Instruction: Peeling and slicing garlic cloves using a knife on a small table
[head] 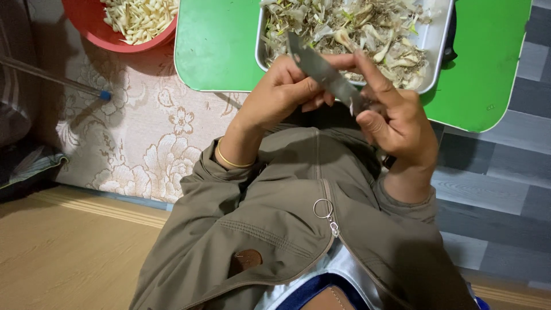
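Two hands (338, 97), knife (324, 72), tray edge (439, 63) near

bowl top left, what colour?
Red bowl, holding pale peeled pieces; the head view shows it, cropped at the frame's top edge.

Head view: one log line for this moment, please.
right hand: holds knife | left hand: at blade | tray: full of peelings | red bowl: peeled pieces

The red bowl (92, 26) at 11 o'clock and the metal tray (433, 43) at 12 o'clock are cut off by the top edge. The right hand (396, 117) hides the knife's handle.
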